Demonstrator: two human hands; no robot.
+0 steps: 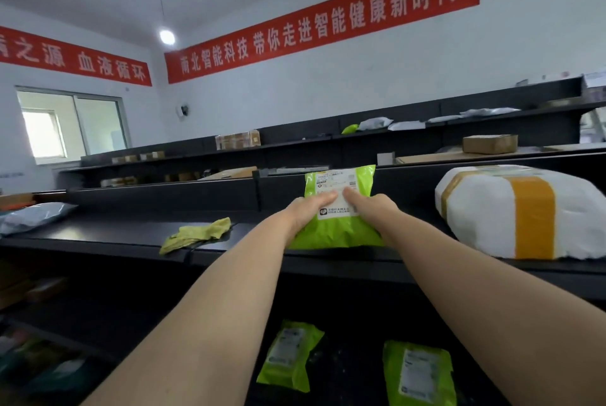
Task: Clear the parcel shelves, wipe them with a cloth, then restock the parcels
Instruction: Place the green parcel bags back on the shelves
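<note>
Below the held green parcel (334,235), nearest the camera, two more green parcels are lying flat in the dark space low down: one (288,356) angled left, one (419,373) just right of it, apart from each other.

Both forearms are reaching up and forward. The left hand (308,212) and right hand (370,209) are grasping the held green parcel from either side, fingers lying over its white label. Its lower end is sitting at the front edge of the black shelf (114,235), and its top is tipping back toward the shelf's rear panel.

Left of the parcel, a crumpled yellow cloth (196,233) is overhanging the front edge. Bare shelf is running between cloth and parcel. Farther left, a grey mailer (32,217) is lying at the shelf's end.

Right of the parcel, a big white bundle with tan tape (524,212) is taking up the shelf, a narrow gap between them.

Behind the parcel, higher black shelves are carrying a cardboard box (490,143) and scattered mailers.
</note>
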